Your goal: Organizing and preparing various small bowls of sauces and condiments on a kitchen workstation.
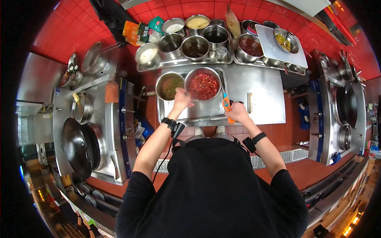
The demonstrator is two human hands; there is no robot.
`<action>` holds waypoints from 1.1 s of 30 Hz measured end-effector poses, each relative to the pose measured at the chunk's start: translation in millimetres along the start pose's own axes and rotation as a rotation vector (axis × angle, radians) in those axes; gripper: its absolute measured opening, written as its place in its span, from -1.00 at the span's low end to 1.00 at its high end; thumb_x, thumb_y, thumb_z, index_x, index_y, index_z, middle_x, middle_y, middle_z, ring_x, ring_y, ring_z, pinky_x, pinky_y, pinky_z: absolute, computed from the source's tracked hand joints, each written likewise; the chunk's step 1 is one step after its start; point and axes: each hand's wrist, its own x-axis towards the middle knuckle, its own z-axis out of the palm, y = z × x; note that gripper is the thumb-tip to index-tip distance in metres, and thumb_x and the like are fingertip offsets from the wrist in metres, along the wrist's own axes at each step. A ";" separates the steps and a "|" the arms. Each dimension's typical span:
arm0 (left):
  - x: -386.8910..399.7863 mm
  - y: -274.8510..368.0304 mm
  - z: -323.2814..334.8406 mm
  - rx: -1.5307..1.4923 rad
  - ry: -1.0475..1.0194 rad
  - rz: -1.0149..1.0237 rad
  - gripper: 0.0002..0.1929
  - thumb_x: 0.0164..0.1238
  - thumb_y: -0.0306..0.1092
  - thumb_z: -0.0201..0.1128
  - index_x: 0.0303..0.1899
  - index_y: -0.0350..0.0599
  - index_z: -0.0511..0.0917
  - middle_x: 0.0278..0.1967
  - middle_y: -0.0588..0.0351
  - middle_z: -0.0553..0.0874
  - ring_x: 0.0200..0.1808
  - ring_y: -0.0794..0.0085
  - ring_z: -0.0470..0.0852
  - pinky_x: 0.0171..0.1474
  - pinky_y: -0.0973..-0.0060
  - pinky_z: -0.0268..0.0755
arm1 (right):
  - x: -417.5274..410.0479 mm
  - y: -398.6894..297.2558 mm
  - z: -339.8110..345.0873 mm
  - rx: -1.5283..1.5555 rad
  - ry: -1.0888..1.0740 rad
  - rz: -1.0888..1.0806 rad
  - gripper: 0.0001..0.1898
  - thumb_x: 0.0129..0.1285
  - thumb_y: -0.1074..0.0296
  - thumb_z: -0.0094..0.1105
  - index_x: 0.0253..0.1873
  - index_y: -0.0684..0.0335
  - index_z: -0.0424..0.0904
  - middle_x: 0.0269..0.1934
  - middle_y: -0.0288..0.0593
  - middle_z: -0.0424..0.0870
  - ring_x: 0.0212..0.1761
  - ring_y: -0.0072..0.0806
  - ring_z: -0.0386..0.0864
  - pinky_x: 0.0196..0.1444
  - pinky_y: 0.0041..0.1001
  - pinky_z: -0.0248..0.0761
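My left hand [182,99], blurred, is over the right rim of a steel pot [161,95] holding greenish-brown seasoning that looks like peppercorns [169,86]. Whether its fingers hold anything is unclear. Beside that pot stands a steel pot [219,86] of chopped red chilies [204,86]. Both pots rest on a shallow steel tray [195,113]. My right hand [238,112] grips an orange-handled tool [226,104], apparently a long-nosed gas lighter, upright near the tray's right edge. A black part shows at my fingers; the palm hides the rest.
Behind the tray, steel pots of dark sauce [195,47], red sauce [251,44] and white powder [148,55] stand on trays. A white board [265,41] carries a steel bowl [293,44]. Stoves with woks [76,145] flank me. A short upright object [249,103] is right of my hand.
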 end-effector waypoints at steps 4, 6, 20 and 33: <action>2.2 -11.6 -7.8 -0.021 -0.113 0.137 -0.62 0.37 -0.52 0.08 0.09 -0.29 0.12 -0.42 -0.16 0.66 -0.56 0.27 0.72 -0.60 0.44 0.56 | 6.6 -11.1 15.6 -0.028 0.006 0.038 -0.52 -0.06 0.16 0.36 -0.14 0.48 0.60 -0.19 0.27 0.71 -0.09 0.06 0.69 0.03 -0.17 0.57; -4.4 -11.4 -12.2 -0.027 -0.174 0.187 -0.59 0.31 -0.57 0.07 0.16 -0.26 0.20 -0.40 -0.06 0.67 -0.53 0.30 0.72 -0.56 0.47 0.53 | 1.7 -19.0 19.3 -0.060 0.022 0.051 -0.51 -0.04 0.22 0.34 -0.06 0.49 0.53 -0.17 0.28 0.70 -0.09 0.08 0.69 0.04 -0.15 0.57; -5.9 -25.1 -34.5 0.046 -0.299 0.253 -0.52 0.05 -0.68 0.01 0.09 -0.18 0.47 -0.27 -0.01 0.66 -0.40 0.42 0.70 -0.40 0.50 0.51 | -9.1 -13.1 40.2 -0.144 0.308 -0.068 -0.56 0.20 0.10 0.31 0.02 0.30 0.50 -0.16 0.17 0.67 -0.15 0.09 0.68 -0.12 -0.05 0.57; -12.1 -17.1 -30.0 0.090 -0.274 0.241 -0.70 0.34 -0.56 0.03 0.07 -0.13 0.50 -0.17 0.09 0.71 -0.31 0.45 0.73 -0.30 0.52 0.53 | -0.3 123.3 -4.0 -0.145 0.303 0.429 -0.25 -0.04 -0.05 0.43 0.17 0.40 0.48 0.06 0.27 0.57 0.20 0.10 0.49 0.20 -0.09 0.47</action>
